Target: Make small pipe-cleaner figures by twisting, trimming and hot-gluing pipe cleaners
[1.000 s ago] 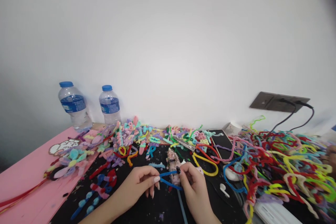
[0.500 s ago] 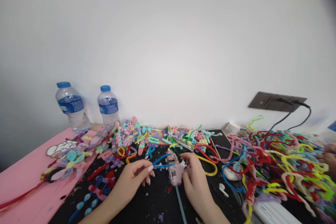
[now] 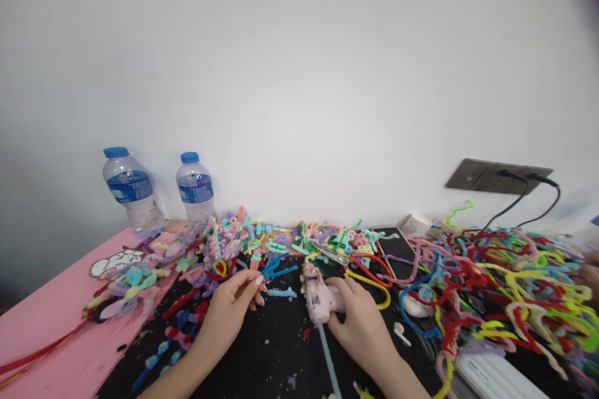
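Note:
Pinched between thumb and fingers of my left hand (image 3: pixel 236 302) is a blue pipe cleaner piece (image 3: pixel 276 269), its strands fanning to the right. My right hand (image 3: pixel 358 312) is wrapped round the handle of a pale pink glue gun (image 3: pixel 318 304), whose nozzle end points away from me. A clear bluish glue stick (image 3: pixel 329 358) sticks out of its near end. A short light blue piece (image 3: pixel 281 293) lies on the black mat (image 3: pixel 262 355) between my hands.
Pipe cleaner flowers and scraps (image 3: pixel 229 240) line the wall. Two water bottles (image 3: pixel 195 190) stand at the back left. Scissors (image 3: pixel 330 254), a phone (image 3: pixel 397 252), an earbud (image 3: pixel 401 333) and a large tangle of pipe cleaners (image 3: pixel 505 287) lie to the right. Another person's hand (image 3: pixel 588 274) shows far right.
My left hand has drawn the blue piece left and away from the glue gun. My right hand has closed round the gun's handle, and the gun has turned.

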